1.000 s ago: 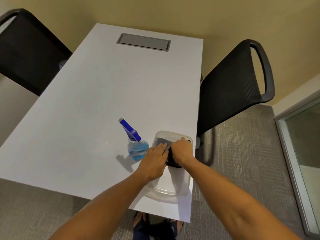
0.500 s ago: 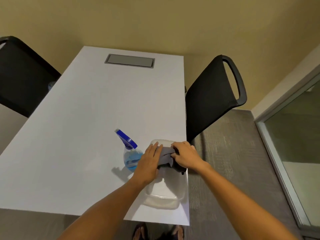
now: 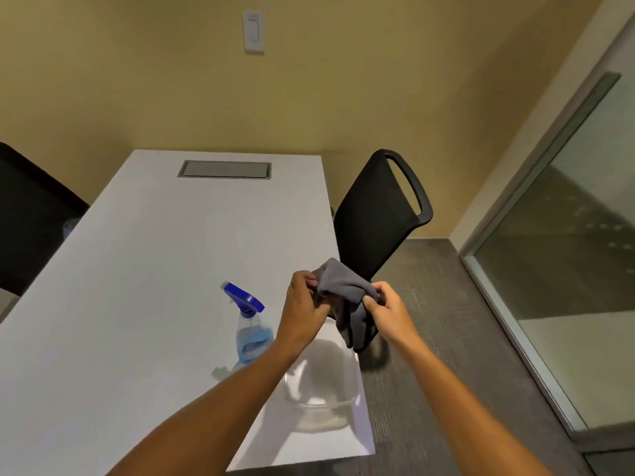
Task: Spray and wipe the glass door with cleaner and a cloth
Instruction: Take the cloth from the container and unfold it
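Both hands, left (image 3: 302, 305) and right (image 3: 386, 312), pinch the cloth (image 3: 345, 300) at centre frame; the spray bottle (image 3: 251, 326) stands upright just left of the left hand.

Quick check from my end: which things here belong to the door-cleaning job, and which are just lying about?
For the job: cloth held in both hands (left hand, right hand), spray bottle, glass door.

Lying about: clear tub, chair, table.
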Demonstrator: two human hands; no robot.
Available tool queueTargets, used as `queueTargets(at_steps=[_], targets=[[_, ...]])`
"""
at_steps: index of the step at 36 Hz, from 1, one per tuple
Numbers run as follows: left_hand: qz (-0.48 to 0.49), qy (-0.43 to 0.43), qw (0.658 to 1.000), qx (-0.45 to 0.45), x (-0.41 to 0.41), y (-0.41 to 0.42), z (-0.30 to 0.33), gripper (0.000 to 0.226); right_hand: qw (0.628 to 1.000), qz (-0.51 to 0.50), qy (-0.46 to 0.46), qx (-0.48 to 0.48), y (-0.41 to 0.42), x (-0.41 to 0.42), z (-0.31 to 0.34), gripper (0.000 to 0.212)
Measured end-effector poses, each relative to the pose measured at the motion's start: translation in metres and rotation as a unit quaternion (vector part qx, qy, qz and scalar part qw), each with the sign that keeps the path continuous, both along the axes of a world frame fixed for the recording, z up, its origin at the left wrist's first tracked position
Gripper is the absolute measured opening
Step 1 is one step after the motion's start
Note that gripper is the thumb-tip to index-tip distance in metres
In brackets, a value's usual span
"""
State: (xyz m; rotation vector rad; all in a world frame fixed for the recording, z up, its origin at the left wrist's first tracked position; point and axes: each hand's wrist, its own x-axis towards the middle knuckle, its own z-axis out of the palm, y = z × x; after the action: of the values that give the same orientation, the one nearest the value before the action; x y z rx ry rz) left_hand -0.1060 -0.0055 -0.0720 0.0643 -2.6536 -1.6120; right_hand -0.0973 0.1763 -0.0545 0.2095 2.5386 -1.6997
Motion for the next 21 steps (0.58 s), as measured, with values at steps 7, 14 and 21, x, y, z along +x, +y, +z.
queueTargets(at_steps=[7, 14, 21], targets=[[-0.067, -0.114, 0.977, 0.166, -0.003, 0.022, 0.039, 0.032, 0.995, -0.082, 0.039, -0.031, 0.003, 0.032, 0.006, 0.005], [-0.183, -0.090, 0.965, 0.162, 0.004, 0.042, 0.040, 0.045, 0.990, -0.137, 0.037, -0.014, 0.008, 0.069, 0.009, 0.004], [-0.261, -0.107, 0.953, 0.107, 0.009, 0.065, 0.041, 0.021, 0.993, -0.116, -0.014, 0.006, 0.029, 0.106, 0.005, 0.018]])
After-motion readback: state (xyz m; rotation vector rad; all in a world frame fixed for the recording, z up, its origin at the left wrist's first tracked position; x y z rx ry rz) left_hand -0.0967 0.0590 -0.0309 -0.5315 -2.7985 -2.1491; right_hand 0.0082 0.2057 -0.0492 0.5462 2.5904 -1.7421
